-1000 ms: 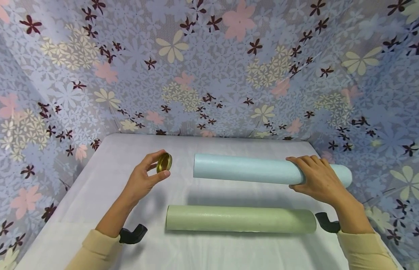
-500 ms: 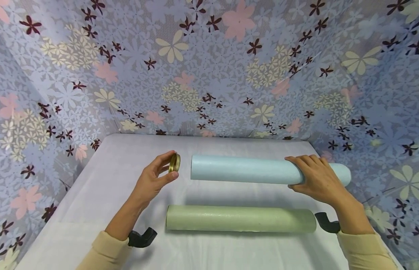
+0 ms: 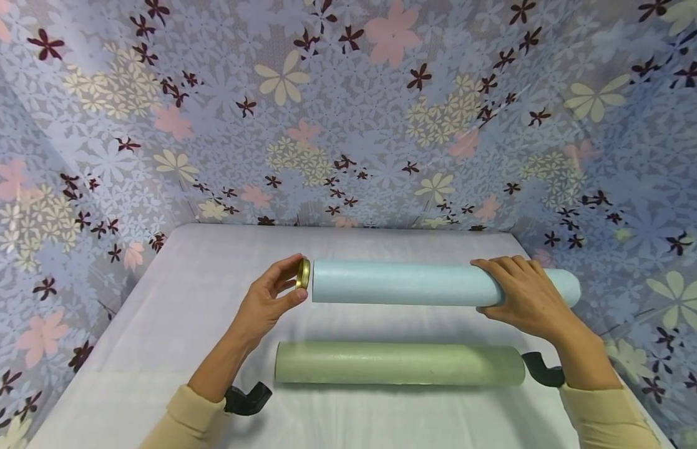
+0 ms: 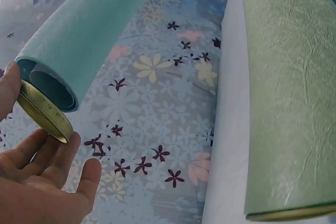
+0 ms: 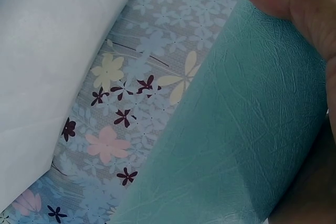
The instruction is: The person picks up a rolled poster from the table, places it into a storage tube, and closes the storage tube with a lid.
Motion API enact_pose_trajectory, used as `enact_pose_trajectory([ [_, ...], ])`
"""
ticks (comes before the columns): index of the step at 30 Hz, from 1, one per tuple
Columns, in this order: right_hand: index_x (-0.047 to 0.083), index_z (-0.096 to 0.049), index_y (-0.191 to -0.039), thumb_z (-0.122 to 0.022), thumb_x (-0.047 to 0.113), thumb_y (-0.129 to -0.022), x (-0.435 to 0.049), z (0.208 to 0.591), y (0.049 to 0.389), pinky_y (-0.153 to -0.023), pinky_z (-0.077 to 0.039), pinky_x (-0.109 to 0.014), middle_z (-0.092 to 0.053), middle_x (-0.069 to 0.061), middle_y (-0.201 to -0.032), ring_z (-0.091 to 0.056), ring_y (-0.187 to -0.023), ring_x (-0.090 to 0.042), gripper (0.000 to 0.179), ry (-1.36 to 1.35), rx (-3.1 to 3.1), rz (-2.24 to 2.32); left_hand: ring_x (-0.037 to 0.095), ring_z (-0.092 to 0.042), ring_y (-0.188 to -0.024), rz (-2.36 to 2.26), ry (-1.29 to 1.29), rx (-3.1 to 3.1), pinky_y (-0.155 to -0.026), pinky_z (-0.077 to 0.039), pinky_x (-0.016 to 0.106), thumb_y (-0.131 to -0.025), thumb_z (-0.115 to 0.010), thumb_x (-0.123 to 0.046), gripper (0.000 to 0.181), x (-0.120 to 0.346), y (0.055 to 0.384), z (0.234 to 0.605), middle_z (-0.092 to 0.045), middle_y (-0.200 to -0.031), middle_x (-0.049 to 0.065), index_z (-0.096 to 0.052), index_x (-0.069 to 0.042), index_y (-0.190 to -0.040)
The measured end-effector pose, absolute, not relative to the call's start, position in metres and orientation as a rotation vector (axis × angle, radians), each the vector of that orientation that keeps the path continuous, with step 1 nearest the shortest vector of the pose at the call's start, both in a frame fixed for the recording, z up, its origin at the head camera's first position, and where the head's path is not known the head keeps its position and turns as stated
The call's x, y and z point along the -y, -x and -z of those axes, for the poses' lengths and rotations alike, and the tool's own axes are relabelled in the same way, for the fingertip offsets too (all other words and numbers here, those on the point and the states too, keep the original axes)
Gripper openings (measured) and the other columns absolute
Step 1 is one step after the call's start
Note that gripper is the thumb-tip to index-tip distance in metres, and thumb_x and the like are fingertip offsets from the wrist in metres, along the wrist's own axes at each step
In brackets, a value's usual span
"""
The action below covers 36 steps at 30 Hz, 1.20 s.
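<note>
My left hand (image 3: 268,297) pinches a shallow gold metal cap (image 3: 303,274) by its rim between thumb and fingers. The cap faces the left end of a light blue tube (image 3: 393,282), almost against it; whether they touch I cannot tell. In the left wrist view that tube end is open, with a rolled layer inside, beside the cap (image 4: 44,113). Near its right end, my right hand (image 3: 519,293) grips the blue tube (image 5: 210,129) from above, holding it over the table. A pale green tube (image 3: 399,363) lies nearer to me, parallel to the blue one.
A white cloth covers the table (image 3: 157,349). Floral fabric (image 3: 348,125) hangs behind it and at both sides. A gold edge (image 4: 294,214) shows at the green tube's near end in the left wrist view. Black wrist mounts (image 3: 248,399) stick out from both sleeves.
My left hand has moved right with the gold cap, turning it towards the blue tube's end. The blue tube has shifted slightly left in my right hand. The green tube stays put.
</note>
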State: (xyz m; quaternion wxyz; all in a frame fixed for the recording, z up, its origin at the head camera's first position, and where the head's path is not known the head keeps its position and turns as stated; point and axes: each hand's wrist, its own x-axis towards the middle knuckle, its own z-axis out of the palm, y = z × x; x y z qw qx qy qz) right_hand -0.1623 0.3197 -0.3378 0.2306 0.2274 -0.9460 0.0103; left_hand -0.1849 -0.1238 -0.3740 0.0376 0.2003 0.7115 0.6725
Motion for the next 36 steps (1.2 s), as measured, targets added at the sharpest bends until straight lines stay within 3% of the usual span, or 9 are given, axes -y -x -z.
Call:
enact_pose_trajectory([
  [18, 0.017, -0.054, -0.127, -0.087, 0.033, -0.054, -0.318, 0.341, 0.165, -0.077, -0.038, -0.046, -0.062, -0.009, -0.11, -0.054, -0.1, -0.032, 0.082, -0.634, 2.598, -0.024, 0.028, -0.041, -0.133, -2.117, -0.656, -2.077, -0.092, -0.051, 0.026, -0.088, -0.066, -0.016, 0.063, 0.112, 0.185, 0.377, -0.04, -0.147, 0.004, -0.037, -0.018, -0.144],
  [22, 0.017, -0.053, -0.128, -0.088, 0.032, -0.054, -0.318, 0.342, 0.165, -0.078, -0.038, -0.047, -0.062, -0.009, -0.111, -0.054, -0.101, -0.032, 0.083, -0.636, 2.604, -0.036, 0.027, -0.042, -0.133, -2.085, -0.657, -2.134, -0.095, -0.05, 0.035, -0.088, -0.067, -0.018, 0.062, 0.112, 0.185, 0.376, -0.041, -0.146, 0.003, -0.038, -0.02, -0.143],
  [28, 0.017, -0.053, -0.128, -0.088, 0.031, -0.054, -0.32, 0.342, 0.164, -0.078, -0.038, -0.047, -0.062, -0.009, -0.111, -0.053, -0.101, -0.032, 0.084, -0.643, 2.6, -0.043, 0.027, -0.047, -0.125, -1.995, -0.714, -2.285, -0.107, -0.036, 0.051, -0.088, -0.067, -0.018, 0.06, 0.112, 0.185, 0.377, -0.045, -0.142, 0.003, -0.041, -0.022, -0.142],
  [36, 0.018, -0.053, -0.128, -0.088, 0.031, -0.054, -0.321, 0.341, 0.164, -0.078, -0.037, -0.047, -0.062, -0.009, -0.111, -0.053, -0.1, -0.032, 0.084, -0.648, 2.597, -0.051, 0.026, -0.048, -0.125, -1.868, -0.772, -2.337, -0.107, -0.036, 0.05, -0.091, -0.063, -0.021, 0.058, 0.119, 0.186, 0.371, -0.045, -0.142, 0.003, -0.039, -0.027, -0.143],
])
